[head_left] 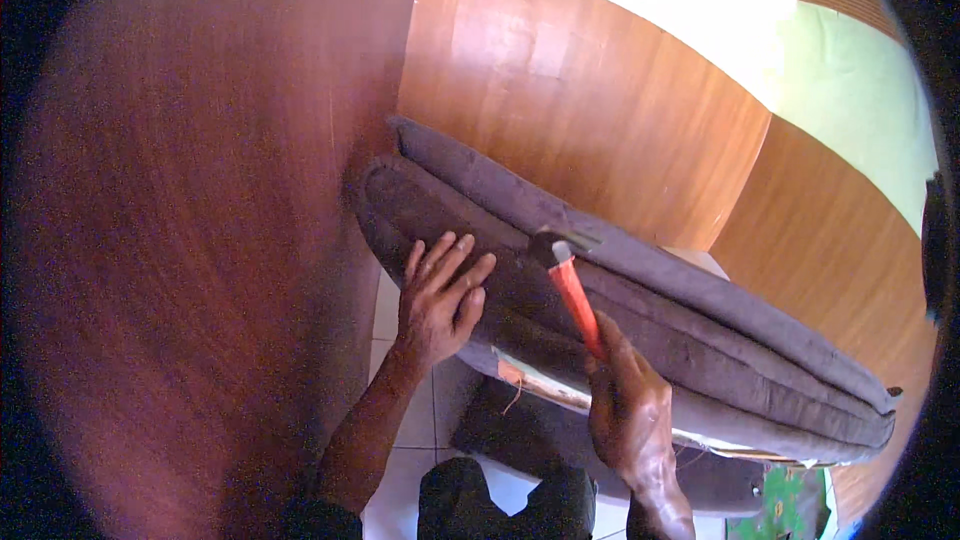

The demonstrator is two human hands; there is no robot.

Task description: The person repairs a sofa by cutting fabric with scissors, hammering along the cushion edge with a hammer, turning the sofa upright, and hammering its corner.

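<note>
My right hand (632, 402) is wrapped round the orange-red handle of a hammer (572, 290). The dark hammer head is raised over a long brown upholstered piece (690, 340), probably part of a sofa. My left hand (440, 298) lies on the fabric at the left end of that piece, fingers spread and holding nothing. Along the near lower edge of the upholstery, a pale strip (545, 384) shows, with an orange patch and loose threads at its left end.
A tall reddish-brown wooden panel (200, 240) fills the left side. Behind the upholstery stands wood panelling (570, 80). Below lie another dark padded piece (520, 427), light floor tiles (408, 410) and a green patterned thing (795, 500) at lower right.
</note>
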